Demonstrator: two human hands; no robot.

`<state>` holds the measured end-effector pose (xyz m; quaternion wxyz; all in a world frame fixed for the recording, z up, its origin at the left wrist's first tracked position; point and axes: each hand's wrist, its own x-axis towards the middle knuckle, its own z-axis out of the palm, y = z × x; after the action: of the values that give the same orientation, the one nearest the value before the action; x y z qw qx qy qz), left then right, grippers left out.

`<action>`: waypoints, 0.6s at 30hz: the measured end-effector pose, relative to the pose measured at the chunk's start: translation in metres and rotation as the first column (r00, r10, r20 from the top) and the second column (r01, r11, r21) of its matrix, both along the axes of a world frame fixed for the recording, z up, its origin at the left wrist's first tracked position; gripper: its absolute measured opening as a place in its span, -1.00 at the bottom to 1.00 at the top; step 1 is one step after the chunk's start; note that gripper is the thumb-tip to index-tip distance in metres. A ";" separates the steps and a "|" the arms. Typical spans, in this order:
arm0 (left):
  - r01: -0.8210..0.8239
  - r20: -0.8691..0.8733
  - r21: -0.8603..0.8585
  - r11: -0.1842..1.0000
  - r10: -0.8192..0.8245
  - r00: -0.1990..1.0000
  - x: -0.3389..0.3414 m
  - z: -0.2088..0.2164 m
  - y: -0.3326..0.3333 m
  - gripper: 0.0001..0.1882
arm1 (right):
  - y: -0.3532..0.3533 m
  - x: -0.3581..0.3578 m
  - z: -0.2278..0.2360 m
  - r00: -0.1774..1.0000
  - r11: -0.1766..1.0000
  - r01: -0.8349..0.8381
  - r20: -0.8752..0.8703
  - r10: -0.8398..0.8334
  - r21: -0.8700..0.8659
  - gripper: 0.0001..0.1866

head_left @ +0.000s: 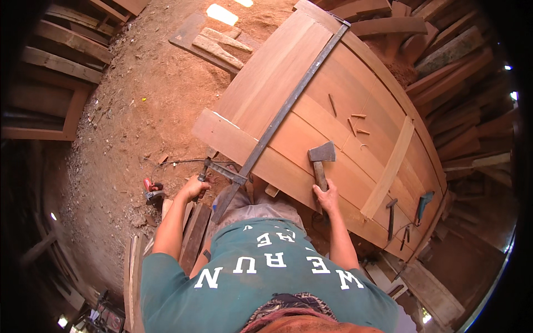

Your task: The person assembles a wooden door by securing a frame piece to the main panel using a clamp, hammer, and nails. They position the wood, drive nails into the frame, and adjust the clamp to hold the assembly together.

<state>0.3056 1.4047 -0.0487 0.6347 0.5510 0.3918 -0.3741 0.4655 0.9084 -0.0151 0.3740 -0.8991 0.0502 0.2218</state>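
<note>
My right hand [326,195] is closed around the handle of a hatchet [322,152], whose head lies over the planks of a wooden door panel [283,125]. A long steel bar clamp [297,94] spans the panel from its far edge to the edge nearest me. At the clamp's near end, my left hand [194,188] grips the clamp's screw handle [205,171]. Several small wooden pegs [352,127] and a thin dark rod [332,104] rest on the panel. A loose wooden strip [390,166] lies across its right part.
A hammer [391,219] and a teal power tool [425,206] sit at the panel's right end. A red-and-grey power tool [152,190] is on the dirt floor at left. Stacked timber [452,100] lines the right; planks [194,236] stand beside my left leg.
</note>
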 end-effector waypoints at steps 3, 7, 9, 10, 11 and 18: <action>-0.009 -0.001 -0.012 1.000 0.009 1.000 0.001 -0.005 0.001 -0.60 | 0.001 0.025 0.023 0.992 0.986 -0.100 0.063 0.109 -0.132 -0.61; -0.043 -0.043 -0.010 0.999 0.043 0.998 0.003 0.001 -0.001 -0.61 | -0.011 0.045 0.027 0.898 0.921 -0.213 0.306 0.316 -0.327 -0.64; -0.081 -0.043 -0.045 0.996 0.079 0.996 -0.008 -0.020 0.003 -0.64 | 0.016 0.054 0.050 0.856 0.907 -0.176 0.396 0.333 -0.382 -0.69; -0.085 -0.047 -0.062 0.994 0.082 0.996 -0.005 -0.017 0.004 -0.65 | 0.027 0.051 0.048 0.901 0.932 -0.208 0.313 0.300 -0.296 -0.71; -0.087 -0.053 -0.078 0.993 0.083 0.995 -0.003 -0.015 0.004 -0.65 | 0.039 0.045 0.046 0.936 0.953 -0.227 0.225 0.271 -0.202 -0.72; -0.097 -0.037 -0.165 0.981 0.093 0.995 -0.010 -0.029 0.008 -0.76 | 0.169 -0.048 0.046 0.784 0.896 -0.321 -0.444 0.434 0.308 -0.71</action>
<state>0.2951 1.4131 -0.0773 0.6899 0.4713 0.3942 -0.3828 0.4171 1.0775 0.0311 0.3906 -0.7554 -0.0606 0.5226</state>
